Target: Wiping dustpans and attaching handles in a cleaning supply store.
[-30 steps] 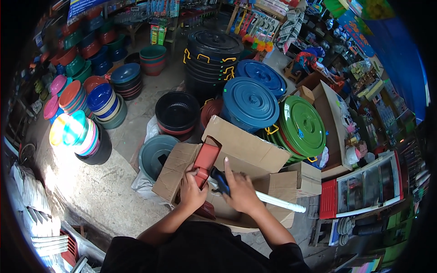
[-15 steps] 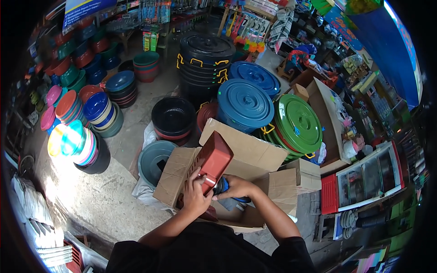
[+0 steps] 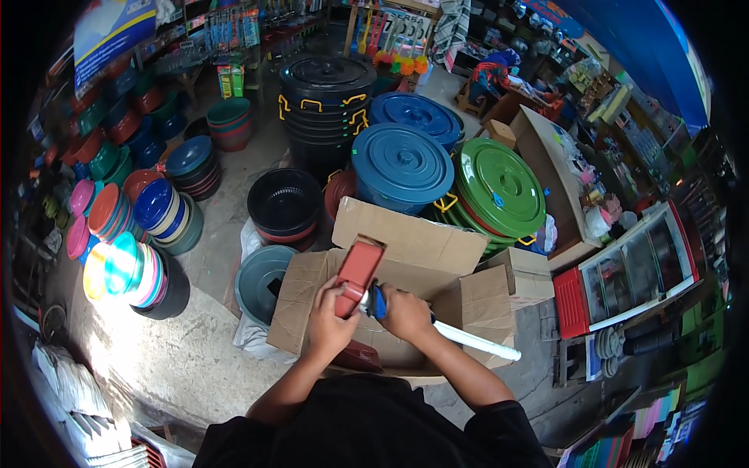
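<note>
My left hand [image 3: 331, 320] is closed around the lower part of a reddish-brown rectangular plastic container [image 3: 362, 264], tilted up above an open cardboard box [image 3: 417, 224]. My right hand [image 3: 407, 313] grips a blue and black hand tool [image 3: 378, 303], largely hidden by the fingers. Its whitish front end meets the container's side near my left fingers. From behind my right wrist a long white strip or tube [image 3: 477, 342] sticks out to the right; where it starts is hidden. Another reddish-brown plastic piece [image 3: 359, 356] lies inside the box, partly covered by my left forearm.
A grey basin [image 3: 261, 282] and a stack of black basins [image 3: 284, 204] stand left of the box. Beyond it are lidded tubs, blue [image 3: 402, 168] and green [image 3: 501, 187]. A glass-fronted case [image 3: 636, 269] is at right. Colourful basin stacks [image 3: 165, 201] fill the left; a person [image 3: 491, 78] sits far back.
Both hands have turned the container more upright and brought the tool against its side. The white strip now reaches out past my right wrist. The whole view has shifted slightly.
</note>
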A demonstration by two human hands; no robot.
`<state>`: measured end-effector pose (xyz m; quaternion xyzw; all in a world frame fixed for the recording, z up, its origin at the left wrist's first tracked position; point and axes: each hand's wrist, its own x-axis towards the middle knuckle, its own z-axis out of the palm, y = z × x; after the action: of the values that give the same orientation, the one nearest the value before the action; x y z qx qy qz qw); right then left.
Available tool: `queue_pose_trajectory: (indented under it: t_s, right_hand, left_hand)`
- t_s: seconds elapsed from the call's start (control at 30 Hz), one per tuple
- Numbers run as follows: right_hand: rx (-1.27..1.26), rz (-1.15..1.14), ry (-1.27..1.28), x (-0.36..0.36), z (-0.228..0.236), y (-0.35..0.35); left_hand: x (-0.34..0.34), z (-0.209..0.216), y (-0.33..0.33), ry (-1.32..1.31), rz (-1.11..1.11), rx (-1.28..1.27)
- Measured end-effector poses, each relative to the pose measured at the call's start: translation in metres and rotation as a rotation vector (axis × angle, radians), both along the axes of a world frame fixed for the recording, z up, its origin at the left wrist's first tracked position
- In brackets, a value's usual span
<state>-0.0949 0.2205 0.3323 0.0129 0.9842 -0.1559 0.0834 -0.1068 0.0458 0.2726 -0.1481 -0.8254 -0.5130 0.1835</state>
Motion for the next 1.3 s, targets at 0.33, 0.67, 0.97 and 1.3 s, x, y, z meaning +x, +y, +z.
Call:
queue_pose_trajectory:
  t_s: [0.33, 0.67, 0.97, 1.3]
  right_hand:
    - [0.056, 0.097, -0.266, 0.053, -0.002, 0.163]
    - [-0.053, -0.18, 0.13, 0.117, 0.101, 0.218]
    - [-0.992, -0.895, 1.023, 0.124, 0.025, 0.243]
    - [-1.142, -0.985, 0.981, 0.123, -0.034, 0.256]
  left_hand:
    - [-0.034, -0.04, -0.076, -0.118, 0.179, 0.12]
    - [-0.03, -0.039, -0.082, -0.469, 0.229, 0.321]
    - [-0.015, -0.045, -0.038, -0.431, 0.248, 0.281]
    - [0.058, -0.076, -0.012, -0.523, 0.357, 0.414]
